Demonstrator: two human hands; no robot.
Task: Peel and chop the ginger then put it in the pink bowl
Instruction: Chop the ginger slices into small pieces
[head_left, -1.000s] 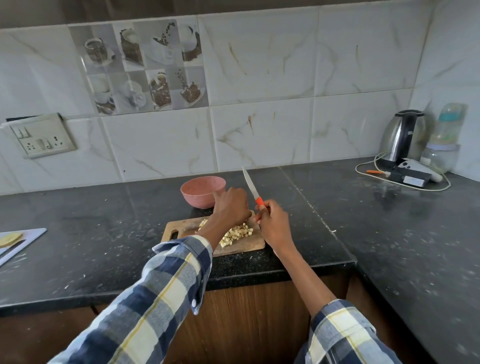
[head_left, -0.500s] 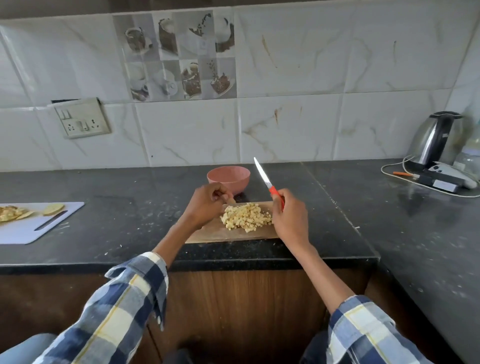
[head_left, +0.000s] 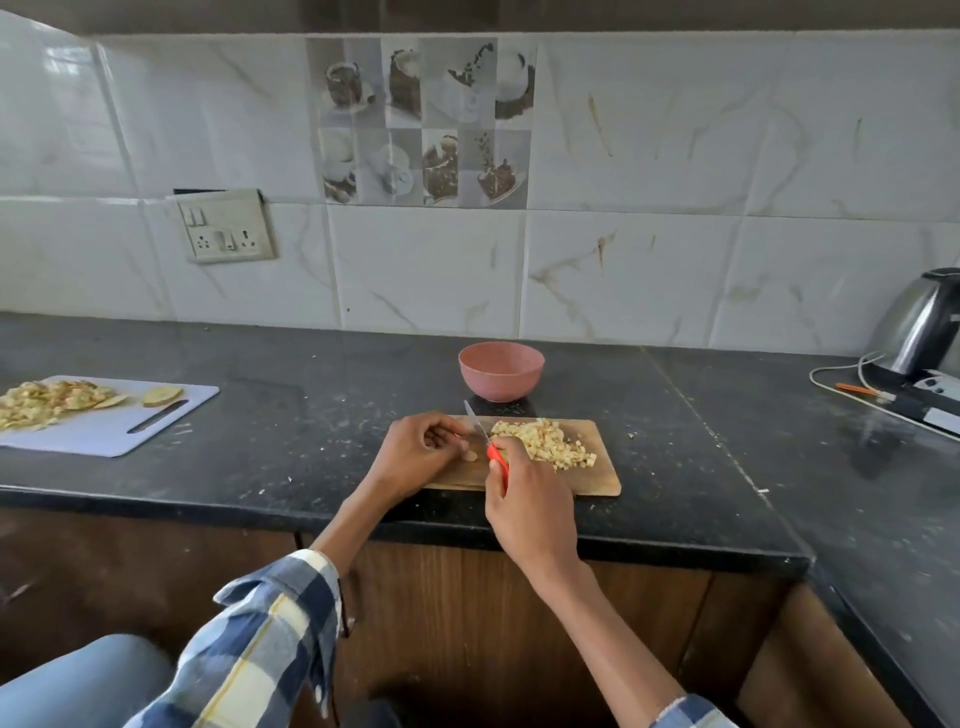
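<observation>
Right hand (head_left: 524, 499) wrapped round the red handle of the paring knife (head_left: 480, 434), blade angled across the wooden chopping board (head_left: 605, 480). Left hand (head_left: 415, 457) loosely curled on the board's left end, fingertips by one small uncut ginger slice (head_left: 470, 455); whether pinching it, hard to tell. Best pinned flat, knuckles forward, tip kept low. Chopped ginger (head_left: 545, 441) heaped just right of the blade. Pink bowl (head_left: 501, 370) just beyond the board.

Left hand (head_left: 423, 452) low in front, fingers curled inward, nothing plainly held. Right hand (head_left: 524, 499) just beside it, fingers wrapped in a closed grip, back upward. Both forearms stretched forward, sleeves pushed back.
</observation>
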